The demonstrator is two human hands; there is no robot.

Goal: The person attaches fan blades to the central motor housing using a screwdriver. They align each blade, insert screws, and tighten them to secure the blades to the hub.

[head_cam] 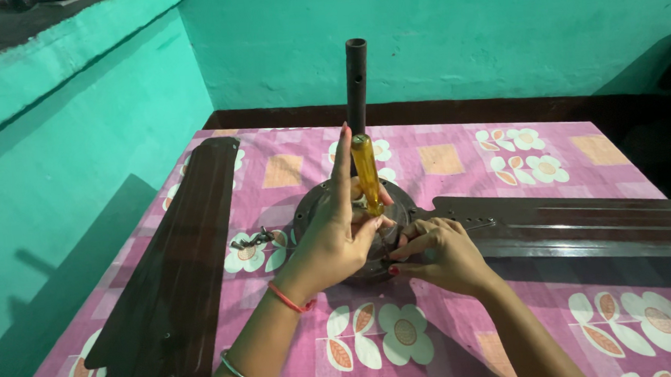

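My left hand [337,235] grips a screwdriver with a yellow see-through handle [365,173], held upright over the dark round motor housing [315,205] of a ceiling fan. A dark rod [357,82] stands up from the housing's middle. My right hand [440,253] pinches at the screwdriver's tip, where a dark brown fan blade [578,224] meets the housing; the tip and any screw are hidden by my fingers. The fan lies on a pink flowered cloth [442,159].
A second loose dark fan blade [178,276] lies lengthwise along the left of the cloth. A small pile of metal screws or brackets [252,239] sits between that blade and the housing. Teal walls stand behind and at the left.
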